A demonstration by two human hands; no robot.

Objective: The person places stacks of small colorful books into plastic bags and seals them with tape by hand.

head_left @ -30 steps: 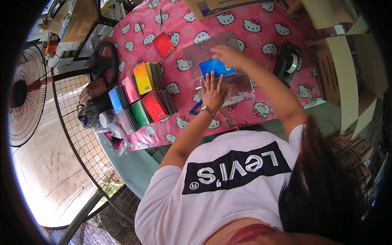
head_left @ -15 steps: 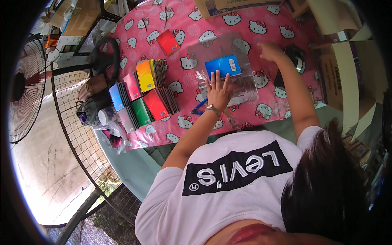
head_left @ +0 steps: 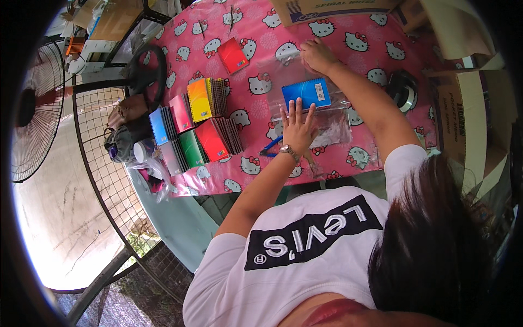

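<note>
A blue spiral notebook (head_left: 298, 94) lies on a clear plastic sheet (head_left: 336, 124) on the table. My left hand (head_left: 299, 129) rests flat with fingers spread, its fingertips on the notebook's near edge. My right hand (head_left: 319, 56) is at the far edge of the plastic, beyond the notebook, with fingers curled together on the film. Just left of my left wrist is a blue tool or pen (head_left: 271, 146), partly hidden. A red notebook (head_left: 233, 56) lies alone farther left.
Several fanned stacks of spiral notebooks (head_left: 192, 146) stand at the left. A tape roll (head_left: 403, 91) sits at the right, beside an open cardboard box (head_left: 451, 117). Another carton (head_left: 338, 8) is at the back. A fan (head_left: 35, 106) stands left of the patterned table.
My right hand has moved left from beside the tape roll to the plastic's far edge. My left hand stays spread at the notebook's near edge. The view has shifted slightly.
</note>
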